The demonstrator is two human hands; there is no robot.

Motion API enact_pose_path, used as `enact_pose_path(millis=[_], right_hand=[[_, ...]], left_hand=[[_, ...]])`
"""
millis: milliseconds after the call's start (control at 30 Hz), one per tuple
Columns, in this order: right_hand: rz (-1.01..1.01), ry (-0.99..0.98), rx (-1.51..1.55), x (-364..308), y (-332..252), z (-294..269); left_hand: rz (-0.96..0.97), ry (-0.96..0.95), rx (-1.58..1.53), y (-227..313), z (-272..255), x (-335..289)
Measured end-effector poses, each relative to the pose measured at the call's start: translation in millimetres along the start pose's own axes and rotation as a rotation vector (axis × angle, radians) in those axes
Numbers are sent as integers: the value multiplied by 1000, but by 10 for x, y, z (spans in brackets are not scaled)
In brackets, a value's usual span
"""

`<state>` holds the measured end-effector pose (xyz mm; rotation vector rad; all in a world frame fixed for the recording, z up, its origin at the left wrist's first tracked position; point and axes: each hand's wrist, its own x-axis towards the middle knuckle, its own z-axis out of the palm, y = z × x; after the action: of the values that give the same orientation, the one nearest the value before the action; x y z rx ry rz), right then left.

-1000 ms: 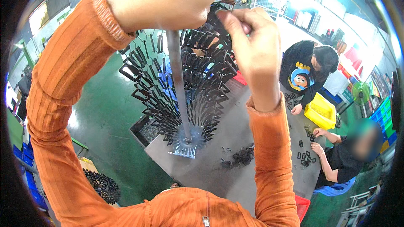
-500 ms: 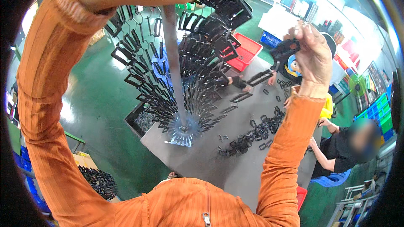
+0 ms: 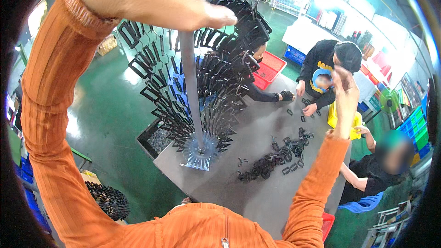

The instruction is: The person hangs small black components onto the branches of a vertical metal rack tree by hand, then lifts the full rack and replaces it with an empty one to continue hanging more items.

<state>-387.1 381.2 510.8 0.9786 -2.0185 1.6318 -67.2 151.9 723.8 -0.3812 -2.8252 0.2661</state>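
Grey worktop (image 3: 257,197), a fan of black chains (image 3: 154,94), the left hand (image 3: 165,0) nearer them.
The chains, dark rectangular loops joined by thin wire, flare from lower centre to top centre of the frame, around a smooth grey pole (image 3: 189,82) whose long axis is nearly upright. Their upper end lies just below and right of the left grip, which is wide, thumb well apart from fingers; whether the fingertips touch wire I cannot tell. A loose, tangled pile (image 3: 275,156) of similar loops slants up rightward, right of centre. The right hand (image 3: 345,94), blurred at right, is well apart from the chains; I cannot tell how its grip stands. A shiny slotted disc (image 3: 200,156) rings the pole's foot.
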Motion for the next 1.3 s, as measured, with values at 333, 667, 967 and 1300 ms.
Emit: enact_pose_path(millis=[333,667,967,1300], right_hand=[[-441,111,130,-444,-1629,1451],[-167,-406,1038,-128,-1324,1467],[-100,-370,919,-6,-587,926],[230,-126,-814,275,1113,-139]], left_hand=[[-150,-14,104,-68,250,238],[-296,-146,220,265,178,327],[-147,3,127,-223,345,133],[-41,11,88,-438,309,-9]])
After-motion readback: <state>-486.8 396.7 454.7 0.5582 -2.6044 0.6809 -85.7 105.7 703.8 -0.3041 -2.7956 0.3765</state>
